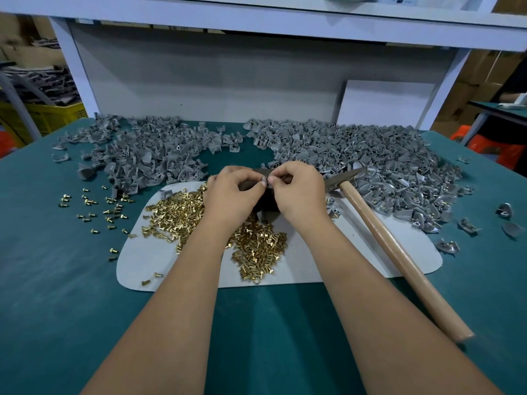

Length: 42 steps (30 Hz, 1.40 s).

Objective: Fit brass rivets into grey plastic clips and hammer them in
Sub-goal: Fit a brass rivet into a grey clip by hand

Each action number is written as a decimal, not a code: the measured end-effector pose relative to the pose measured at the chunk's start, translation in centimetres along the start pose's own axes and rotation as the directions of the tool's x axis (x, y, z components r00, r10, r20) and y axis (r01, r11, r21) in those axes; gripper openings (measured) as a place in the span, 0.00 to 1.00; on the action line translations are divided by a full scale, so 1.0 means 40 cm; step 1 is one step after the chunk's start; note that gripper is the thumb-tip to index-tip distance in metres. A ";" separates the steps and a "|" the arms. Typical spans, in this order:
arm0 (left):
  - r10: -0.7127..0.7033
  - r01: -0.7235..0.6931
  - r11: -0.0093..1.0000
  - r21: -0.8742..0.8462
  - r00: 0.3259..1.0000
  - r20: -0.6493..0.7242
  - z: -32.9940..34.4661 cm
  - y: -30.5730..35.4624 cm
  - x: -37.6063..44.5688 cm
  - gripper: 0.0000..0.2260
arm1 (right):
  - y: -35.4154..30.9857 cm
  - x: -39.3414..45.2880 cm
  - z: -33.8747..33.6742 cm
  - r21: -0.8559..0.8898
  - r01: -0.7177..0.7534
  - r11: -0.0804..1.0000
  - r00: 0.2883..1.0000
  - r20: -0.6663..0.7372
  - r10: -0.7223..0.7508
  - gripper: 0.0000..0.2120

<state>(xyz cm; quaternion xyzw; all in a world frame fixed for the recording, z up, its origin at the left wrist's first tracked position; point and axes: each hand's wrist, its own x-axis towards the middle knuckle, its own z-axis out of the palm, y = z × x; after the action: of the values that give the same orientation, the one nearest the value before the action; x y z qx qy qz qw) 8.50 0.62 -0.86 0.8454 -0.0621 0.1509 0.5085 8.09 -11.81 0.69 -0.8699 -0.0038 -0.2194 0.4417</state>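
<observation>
My left hand (231,195) and my right hand (298,192) meet above a dark block (263,199) at the middle of the table. Between their fingertips both pinch one small grey plastic clip (264,182); whether a rivet sits in it is hidden. A heap of brass rivets (182,215) lies on a pale mat (328,260) under my left forearm. Grey clips are piled at the back left (148,155) and back right (370,161). A hammer with a wooden handle (399,252) lies on the right, its head (342,178) beside my right hand.
Loose rivets (94,206) are scattered on the green table top (57,295) left of the mat. Stray clips (467,225) lie at the far right. A white shelf frame and grey back panel (228,81) close off the rear. A yellow crate (48,115) stands beyond the left edge.
</observation>
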 end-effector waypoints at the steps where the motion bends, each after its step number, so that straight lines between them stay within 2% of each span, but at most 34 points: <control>1: 0.003 -0.003 1.000 0.004 1.000 0.000 0.000 0.000 0.000 0.09 | 0.001 -0.002 0.001 -0.004 0.007 1.000 1.000 -0.013 -0.007 0.04; 7: 0.004 -0.004 1.000 0.002 1.000 -0.002 -0.001 0.001 -0.001 0.09 | 0.002 -0.008 0.003 -0.007 0.030 1.000 0.999 -0.029 -0.031 0.04; 17: 0.023 -0.023 1.000 0.020 1.000 -0.012 0.002 0.002 -0.005 0.08 | -0.011 0.004 -0.002 -0.042 -0.057 0.997 0.998 0.025 0.058 0.09; 25: 0.031 -0.031 0.999 0.028 0.999 -0.018 0.001 0.005 -0.008 0.09 | 0.006 -0.007 0.003 -0.038 0.044 0.998 0.999 0.033 -0.043 0.04; 28: 0.019 -0.019 1.000 0.002 1.000 -0.009 0.000 0.005 -0.006 0.09 | 0.012 -0.003 -0.005 0.034 0.040 0.999 0.998 0.046 -0.041 0.06; 31: -0.005 0.005 1.000 -0.009 1.000 -0.009 0.000 0.004 -0.004 0.08 | 0.013 0.004 -0.016 0.186 -0.048 0.981 0.998 0.041 0.041 0.10; 34: -0.011 0.011 1.000 -0.006 1.000 -0.022 0.003 0.004 -0.002 0.10 | 0.014 0.009 -0.022 0.235 -0.085 0.968 0.995 0.064 0.072 0.11; 37: -0.019 0.019 1.000 -0.007 1.000 -0.017 0.005 0.003 0.000 0.09 | 0.011 0.009 -0.021 0.174 -0.046 0.984 0.994 0.104 0.028 0.09; 40: -0.024 0.024 0.999 -0.031 1.000 0.000 0.004 -0.001 0.000 0.08 | 0.010 0.007 -0.013 0.064 0.025 0.998 0.996 0.082 -0.030 0.05; 42: -0.019 0.019 1.000 -0.018 1.000 -0.003 0.005 -0.002 0.000 0.06 | 0.011 0.007 -0.009 0.053 0.033 0.998 0.997 0.067 -0.037 0.04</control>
<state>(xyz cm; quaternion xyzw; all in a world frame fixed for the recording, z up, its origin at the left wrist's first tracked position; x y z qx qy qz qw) 8.54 0.49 -1.01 0.8412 -0.0546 0.1468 0.5175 8.31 -12.41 0.66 -0.8649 -0.0397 -0.1973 0.4598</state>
